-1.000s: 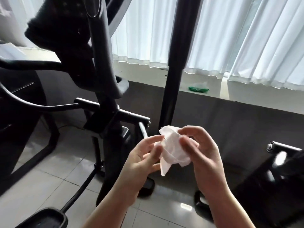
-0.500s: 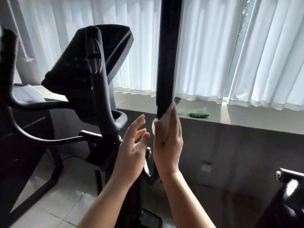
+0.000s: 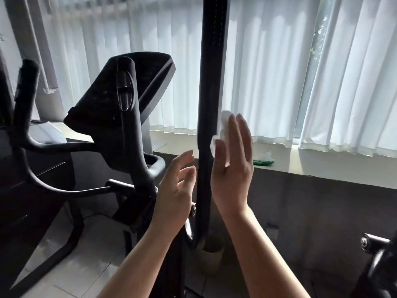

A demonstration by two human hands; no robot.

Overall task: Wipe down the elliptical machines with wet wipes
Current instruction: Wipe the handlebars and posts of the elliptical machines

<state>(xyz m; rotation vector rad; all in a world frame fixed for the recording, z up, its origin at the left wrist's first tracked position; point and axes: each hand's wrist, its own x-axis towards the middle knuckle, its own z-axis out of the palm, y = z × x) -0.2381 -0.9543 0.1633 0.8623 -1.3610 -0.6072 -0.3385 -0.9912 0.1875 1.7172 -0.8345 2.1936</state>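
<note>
Against one pole [image 3: 211, 82], right hand [image 3: 233, 168] presses one wipe [image 3: 223, 125].

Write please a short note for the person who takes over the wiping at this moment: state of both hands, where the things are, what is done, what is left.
Right hand: fingers straight, pressing the white wet wipe flat against the right side of the tall black upright bar.
Left hand: open, holds nothing, beside the bar's left side; contact cannot be told.
Spare wipes: green pack on the window ledge, behind the right hand.
Done: wipe is on the bar at mid height; how much is already clean cannot be judged.
Left: likely the rest of the bar, the console, the curved handlebars.
</note>
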